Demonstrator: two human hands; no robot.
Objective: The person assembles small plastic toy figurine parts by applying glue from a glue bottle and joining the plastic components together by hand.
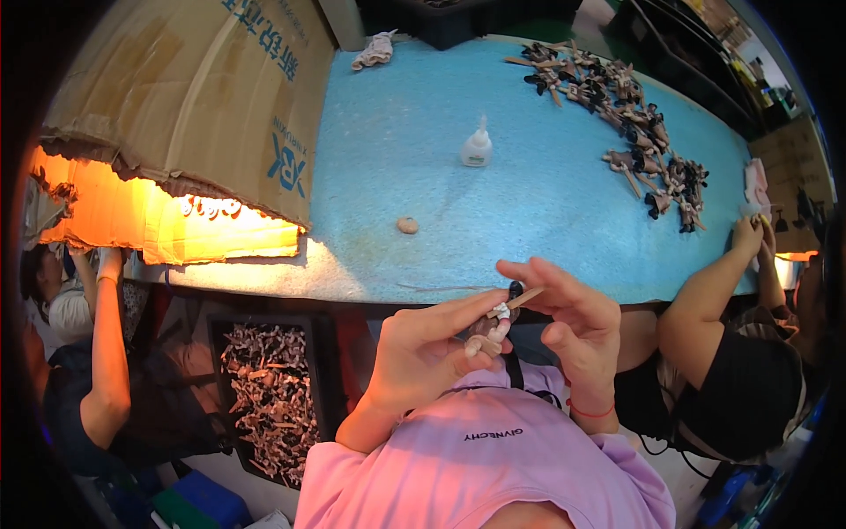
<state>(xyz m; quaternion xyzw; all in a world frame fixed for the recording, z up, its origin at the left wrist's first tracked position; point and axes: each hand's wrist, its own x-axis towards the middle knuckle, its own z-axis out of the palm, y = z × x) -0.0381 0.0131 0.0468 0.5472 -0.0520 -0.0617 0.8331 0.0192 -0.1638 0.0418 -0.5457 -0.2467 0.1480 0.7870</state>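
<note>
My left hand (427, 348) grips a small figurine (499, 330) in front of my chest, just off the table's near edge. The figurine has beige and brown parts, a white bit, a black knob at its top and a flat tan strip sticking out to the right. Beside it my right hand (583, 328) is open, thumb and fingers apart, with the fingertips close to the strip. Whether they touch it I cannot tell. A white squeeze bottle (477, 148) with a pointed nozzle stands upright on the blue table (388, 115). Nearer lies a small tan lump (406, 226).
Many similar figurines (648, 132) lie along the table's right side. A cardboard box (194, 97), lit orange inside, stands at the left. Below it, a black crate (269, 397) holds more small parts. A cloth (375, 50) lies far left. Co-workers' arms (705, 291) show on both sides.
</note>
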